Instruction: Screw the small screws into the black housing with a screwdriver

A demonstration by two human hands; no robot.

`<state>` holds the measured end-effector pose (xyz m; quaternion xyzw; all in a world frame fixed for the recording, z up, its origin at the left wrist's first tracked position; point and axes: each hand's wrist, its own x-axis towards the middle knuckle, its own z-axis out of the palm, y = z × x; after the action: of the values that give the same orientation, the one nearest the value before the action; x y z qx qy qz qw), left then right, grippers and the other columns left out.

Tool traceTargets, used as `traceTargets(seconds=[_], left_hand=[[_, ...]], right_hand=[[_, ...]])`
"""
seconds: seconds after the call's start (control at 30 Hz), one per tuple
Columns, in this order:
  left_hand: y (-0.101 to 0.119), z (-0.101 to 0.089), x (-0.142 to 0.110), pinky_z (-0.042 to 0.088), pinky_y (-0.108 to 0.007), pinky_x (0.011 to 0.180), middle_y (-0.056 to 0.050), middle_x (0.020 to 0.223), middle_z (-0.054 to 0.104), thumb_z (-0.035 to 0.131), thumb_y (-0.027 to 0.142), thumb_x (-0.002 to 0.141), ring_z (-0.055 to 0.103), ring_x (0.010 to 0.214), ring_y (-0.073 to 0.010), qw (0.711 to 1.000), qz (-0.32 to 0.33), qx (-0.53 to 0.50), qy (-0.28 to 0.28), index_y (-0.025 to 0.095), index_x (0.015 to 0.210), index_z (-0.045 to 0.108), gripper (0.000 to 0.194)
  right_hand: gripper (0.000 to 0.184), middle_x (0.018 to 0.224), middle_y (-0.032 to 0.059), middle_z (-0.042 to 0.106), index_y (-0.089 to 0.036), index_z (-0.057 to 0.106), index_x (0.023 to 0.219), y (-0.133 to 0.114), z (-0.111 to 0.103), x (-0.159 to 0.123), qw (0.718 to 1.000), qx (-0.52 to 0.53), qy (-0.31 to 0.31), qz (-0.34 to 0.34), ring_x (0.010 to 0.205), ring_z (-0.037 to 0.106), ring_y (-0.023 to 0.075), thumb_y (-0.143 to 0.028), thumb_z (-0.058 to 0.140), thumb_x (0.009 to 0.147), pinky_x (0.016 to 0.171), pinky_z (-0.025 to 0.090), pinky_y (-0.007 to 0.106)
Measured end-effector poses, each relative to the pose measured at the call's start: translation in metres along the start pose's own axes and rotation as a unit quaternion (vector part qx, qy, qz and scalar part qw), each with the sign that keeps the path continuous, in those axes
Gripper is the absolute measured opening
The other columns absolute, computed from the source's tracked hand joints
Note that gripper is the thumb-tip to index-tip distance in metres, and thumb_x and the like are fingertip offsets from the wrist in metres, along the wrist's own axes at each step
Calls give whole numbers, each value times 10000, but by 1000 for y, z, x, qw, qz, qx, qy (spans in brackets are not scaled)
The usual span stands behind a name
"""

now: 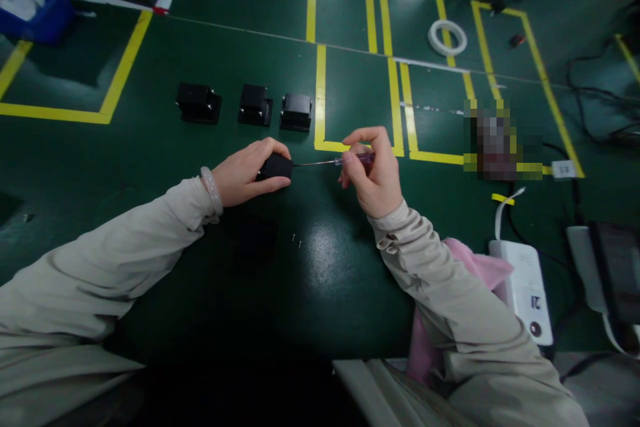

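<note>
My left hand [257,170] is closed around a small black block-like part [278,166], thumb on the near side and fingers over the far side. In my right hand [374,170] is a screwdriver [355,159] with a clear purplish handle, gripped between thumb and fingers. Its thin shaft points left, and the tip meets or nearly meets the black part's right face; exact contact is too small to tell. Two small screws [297,241] lie on the green table below the hands. Beyond my left hand stand three similar black parts, the middle one [254,104] among them.
Yellow tape rectangles [320,93] mark the green surface. A white tape roll [447,38] lies at the far right. A blue bin [37,3] stands far left. Near my right forearm are a pink cloth [475,263], a white power bank-like box [523,287] and dark cables.
</note>
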<state>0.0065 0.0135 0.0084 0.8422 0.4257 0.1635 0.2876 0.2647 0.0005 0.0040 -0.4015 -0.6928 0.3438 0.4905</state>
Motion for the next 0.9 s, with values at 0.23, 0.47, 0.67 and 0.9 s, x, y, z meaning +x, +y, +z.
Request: traceTargets(seconds=[0.23, 0.47, 0.67, 0.9], left_hand=[[-1, -1, 1, 501, -387, 901, -88, 1162, 614, 546, 519, 901, 605, 1021, -240, 1000, -6, 5, -22, 180, 1200, 538, 452], [4, -1, 3, 491, -409, 953, -97, 1149, 615, 533, 521, 882, 606, 1054, -254, 1000, -11, 1, -14, 171, 1168, 538, 453], [2, -1, 2, 500, -400, 912, -102, 1146, 610, 533, 528, 889, 606, 1032, -253, 1000, -8, 3, -15, 157, 1174, 546, 467], [3, -2, 3, 504, -411, 921, -103, 1152, 613, 534, 528, 886, 606, 1036, -257, 1000, -9, 1, -16, 160, 1178, 547, 471]], right_hand=[[261, 564, -102, 457, -240, 508, 927, 0, -1, -1, 1000, -20, 2, 7, 403, 482, 61, -489, 551, 987, 443, 416, 251], [269, 593, -97, 504, -240, 507, 959, 0, 0, -2, 1000, -10, 4, 17, 427, 523, 67, -500, 570, 973, 439, 420, 244], [272, 589, -99, 500, -239, 505, 995, -2, -1, -1, 1000, -11, -2, 13, 415, 515, 67, -504, 563, 977, 427, 406, 245], [272, 514, -108, 450, -237, 508, 905, -1, -1, -2, 1000, -16, -11, 23, 384, 485, 69, -492, 525, 999, 429, 419, 246]])
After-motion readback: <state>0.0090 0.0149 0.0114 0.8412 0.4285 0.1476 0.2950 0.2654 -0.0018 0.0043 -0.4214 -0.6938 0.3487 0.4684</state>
